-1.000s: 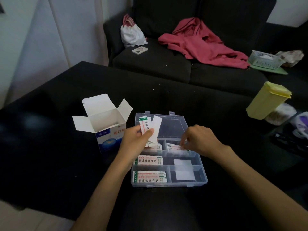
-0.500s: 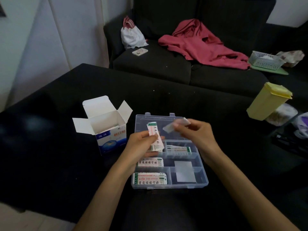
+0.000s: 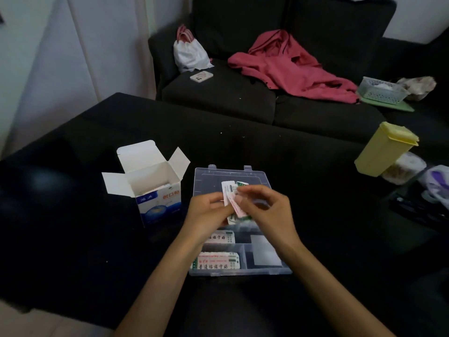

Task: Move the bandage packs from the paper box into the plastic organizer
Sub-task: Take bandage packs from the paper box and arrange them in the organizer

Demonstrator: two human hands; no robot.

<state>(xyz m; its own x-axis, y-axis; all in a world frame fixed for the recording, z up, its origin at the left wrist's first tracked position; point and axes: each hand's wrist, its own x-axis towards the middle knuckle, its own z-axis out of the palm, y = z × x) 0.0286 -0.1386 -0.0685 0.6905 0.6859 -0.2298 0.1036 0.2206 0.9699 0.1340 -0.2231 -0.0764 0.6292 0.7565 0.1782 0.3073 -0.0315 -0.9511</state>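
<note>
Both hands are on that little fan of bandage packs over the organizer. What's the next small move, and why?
Probably pull one pack off the bandage packs with the right hand and lower it into a compartment of the plastic organizer. The left hand grips the packs right above the tray, the near-left compartments already hold packs, and more seem to remain in the paper box.

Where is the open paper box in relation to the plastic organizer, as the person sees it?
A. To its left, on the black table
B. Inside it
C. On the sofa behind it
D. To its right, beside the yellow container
A: the paper box stands with its flaps open on the black table, left of the plastic organizer.
</note>
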